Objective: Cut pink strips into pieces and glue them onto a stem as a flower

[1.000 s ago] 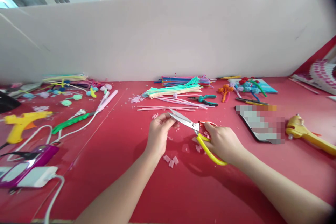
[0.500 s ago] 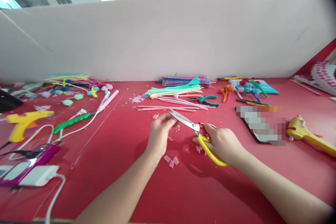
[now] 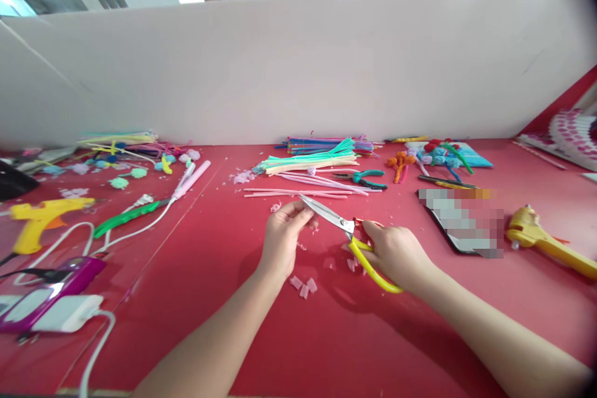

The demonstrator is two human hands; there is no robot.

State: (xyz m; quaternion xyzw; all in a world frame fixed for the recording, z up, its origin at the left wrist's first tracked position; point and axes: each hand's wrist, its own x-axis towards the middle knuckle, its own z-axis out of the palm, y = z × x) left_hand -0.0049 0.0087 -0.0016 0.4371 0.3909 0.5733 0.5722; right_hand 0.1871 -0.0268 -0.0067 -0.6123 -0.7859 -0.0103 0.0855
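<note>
My right hand (image 3: 396,252) grips the yellow handles of a pair of scissors (image 3: 342,227), whose steel blades point left toward my left hand (image 3: 283,233). My left hand is pinched closed at the blade tips on something small that I cannot make out. Short pink cut pieces (image 3: 304,286) lie on the red table (image 3: 298,336) just below my hands. Long pink pipe cleaners (image 3: 293,191) lie flat just beyond my left hand.
A bundle of coloured pipe cleaners (image 3: 321,155) and green-handled pliers (image 3: 368,177) lie behind. Pipe-cleaner flowers (image 3: 438,155) and a yellow glue gun (image 3: 541,239) are at right. Another yellow glue gun (image 3: 40,214), cables (image 3: 130,224) and a purple device (image 3: 51,289) are at left. A white partition (image 3: 298,62) closes the back.
Almost nothing differs. The scissor blades and both hands stay in place, with only a slight shift of the view.
</note>
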